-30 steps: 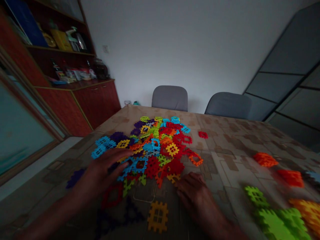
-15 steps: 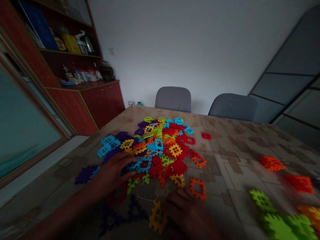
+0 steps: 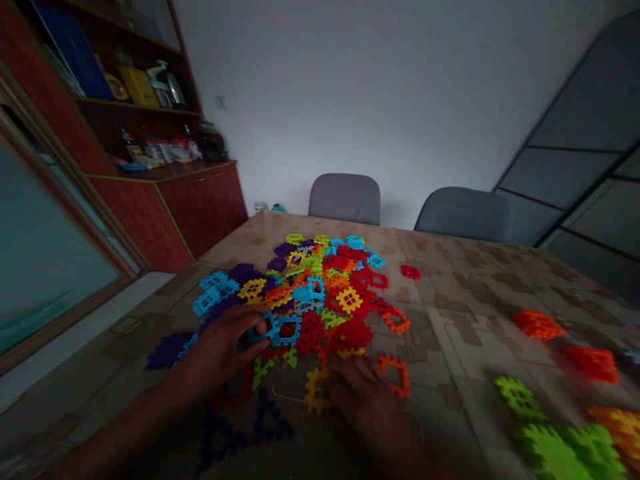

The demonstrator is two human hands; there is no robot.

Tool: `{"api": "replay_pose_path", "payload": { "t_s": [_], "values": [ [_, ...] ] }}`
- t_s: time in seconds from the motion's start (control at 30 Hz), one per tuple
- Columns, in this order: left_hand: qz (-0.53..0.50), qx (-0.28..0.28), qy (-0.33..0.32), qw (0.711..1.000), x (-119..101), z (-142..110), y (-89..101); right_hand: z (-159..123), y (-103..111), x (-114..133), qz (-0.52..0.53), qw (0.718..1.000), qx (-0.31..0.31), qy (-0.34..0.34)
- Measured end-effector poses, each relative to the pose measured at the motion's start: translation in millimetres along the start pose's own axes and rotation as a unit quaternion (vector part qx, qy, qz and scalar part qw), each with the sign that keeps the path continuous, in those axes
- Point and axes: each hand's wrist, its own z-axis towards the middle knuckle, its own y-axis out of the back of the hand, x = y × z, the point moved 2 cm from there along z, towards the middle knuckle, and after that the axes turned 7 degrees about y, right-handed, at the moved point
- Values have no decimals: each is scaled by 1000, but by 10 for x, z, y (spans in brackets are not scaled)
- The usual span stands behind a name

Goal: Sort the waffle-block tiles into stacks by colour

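My left hand (image 3: 227, 340) is at the near left side of a heap of interlocking plastic building pieces (image 3: 310, 320). Its thumb and fingers curl around a blue piece, mostly hidden by the hand. Just right of the fingertips lies a blue square frame piece (image 3: 287, 329). My right hand (image 3: 367, 400) is low over the table in front of the heap, its fingers closed on a yellow window piece (image 3: 316, 392). An orange square frame (image 3: 396, 375) lies beside its knuckles. Dark purple triangle frames (image 3: 270, 421) and a red frame (image 3: 235, 390) lie between me and the heap.
Green pieces (image 3: 555, 447) and orange-red stacks (image 3: 540, 325) sit at the right side of the patterned table (image 3: 465, 287). One red piece (image 3: 411, 272) lies apart. Two grey chairs (image 3: 345, 198) stand behind the table; a red-brown cabinet (image 3: 200, 207) is at the left.
My right hand has moved forward toward the heap, carrying the yellow window piece. The fingers of my left hand have curled in around the blue piece.
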Motion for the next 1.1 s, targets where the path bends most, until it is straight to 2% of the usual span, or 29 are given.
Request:
{"api": "replay_pose_path", "payload": {
  "t_s": [0.1, 0.17, 0.3, 0.37, 0.47, 0.53, 0.63, 0.7, 0.77, 0.9, 1.03, 1.1],
  "values": [
    [-14, -16, -10, 1000, -201, -81, -36, 30, 5, -79, -7, 999, -35, -18],
    [-22, -13, -20, 999, -368, -197, -138, 39, 48, -100, 11, 999, -43, -17],
    [8, 39, -40, 998, -642, -481, -420, 18, 190, -105, 73, 996, -38, -30],
    [34, 81, -68, 994, -715, -571, -491, -6, 252, -112, 91, 995, -41, -30],
    [40, 120, -103, 987, -753, -568, -403, -44, 297, -133, 109, 992, -55, -23],
    [22, 134, -118, 984, -748, -501, -251, -60, 294, -141, 117, 991, -57, -17],
    [-7, 191, -171, 967, -741, -418, -56, -65, 265, -135, 120, 992, -46, -8],
    [-15, 223, -213, 951, -751, -406, -12, -64, 252, -126, 122, 992, -40, -4],
    [-11, 236, -243, 941, -771, -421, -54, -64, 250, -117, 126, 992, -32, -3],
    [29, 205, -251, 945, -781, -510, -358, -63, 268, -100, 128, 992, -25, -7],
    [92, 118, -230, 962, -734, -666, -752, -58, 277, -87, 124, 992, -19, -14],
    [118, 60, -218, 967, -756, -717, -848, -56, 282, -85, 121, 992, -15, -18]
  ]
}}
